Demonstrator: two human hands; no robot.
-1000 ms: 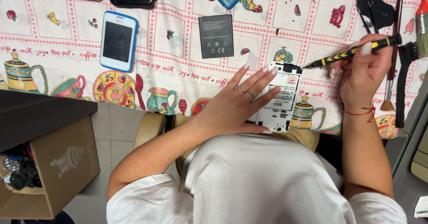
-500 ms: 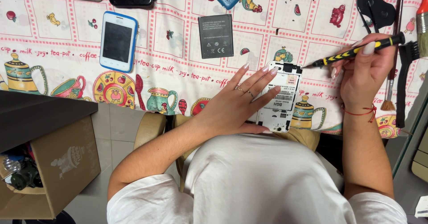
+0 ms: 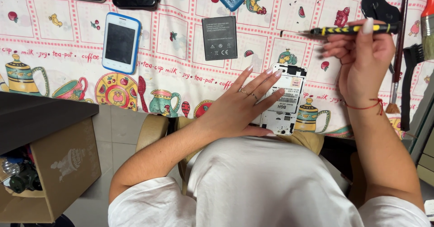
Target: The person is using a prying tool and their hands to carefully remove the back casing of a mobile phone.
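So over at the bench's left side there's a white phone with a blue case point(image 3: 121, 42), face up and well away from both my hands. Middle of the bench, a loose black battery point(image 3: 219, 37) lies flat, a bit up and left of where I'm working. My left hand point(image 3: 242, 105) is spread flat, fingers pressing the left half of the opened phone point(image 3: 285, 98), which sits at the near edge of the bench, long axis running away from me, back cover off. My right hand point(image 3: 361, 57) is pinched around a yellow-and-black screwdriver point(image 3: 350, 29), held sideways above the cloth, tip pointing left. The phone lies down and left of that tip, with open cloth between them. Brushes point(image 3: 398, 64) crowd the right edge.
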